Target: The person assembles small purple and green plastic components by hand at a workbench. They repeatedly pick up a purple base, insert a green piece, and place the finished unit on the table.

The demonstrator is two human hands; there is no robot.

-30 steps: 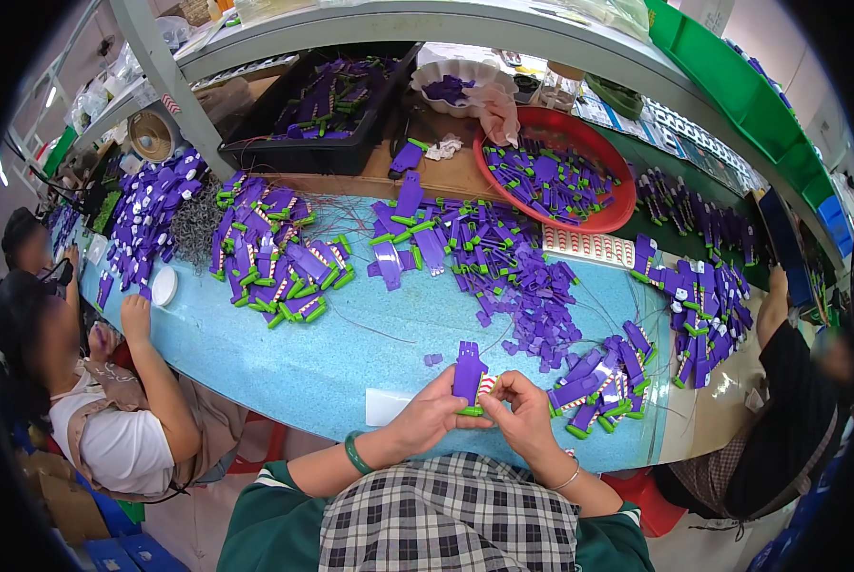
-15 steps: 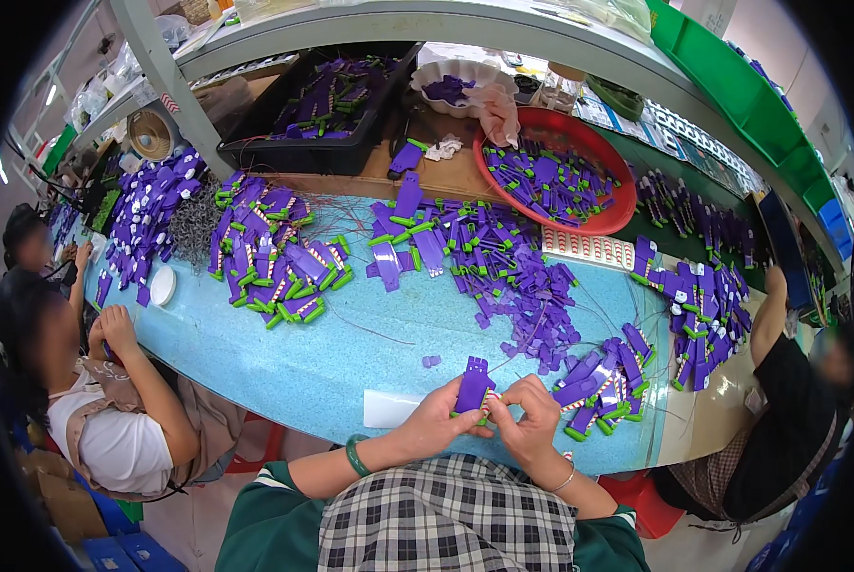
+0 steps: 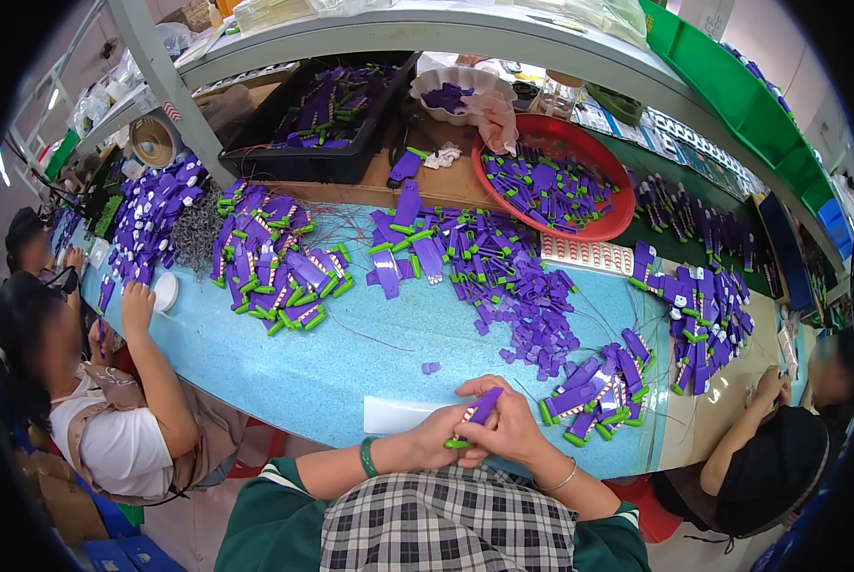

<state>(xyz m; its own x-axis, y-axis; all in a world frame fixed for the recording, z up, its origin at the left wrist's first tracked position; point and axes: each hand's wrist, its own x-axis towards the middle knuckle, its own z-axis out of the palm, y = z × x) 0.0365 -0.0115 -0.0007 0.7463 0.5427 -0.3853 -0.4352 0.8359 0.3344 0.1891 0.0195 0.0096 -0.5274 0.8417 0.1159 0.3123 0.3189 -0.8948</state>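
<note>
Close to the table's front edge, both my hands are closed round one small purple plastic piece (image 3: 485, 407) with a green end and a red-and-white striped strip along its side. My left hand (image 3: 429, 440) grips it near the green end, its fingers partly covered by the piece and the other hand. From the right, my right hand (image 3: 514, 431) curls behind the piece, thumb against its lower part. Just left of the hands lies a blank white card (image 3: 396, 414). A heap of similar striped purple-and-green pieces (image 3: 598, 386) lies right of my right hand.
Beyond are a pile of small purple parts (image 3: 532, 319), another heap of striped pieces (image 3: 272, 257), a red basin (image 3: 619, 221) and a black crate (image 3: 298, 164). A metal shelf (image 3: 417, 44) spans above. Co-workers sit at left (image 3: 112, 429) and right (image 3: 765, 467).
The purple piece has turned to lean right with its striped edge showing, and my right hand has closed around it. The left co-worker's hand has reached forward; the right co-worker's arm has come down.
</note>
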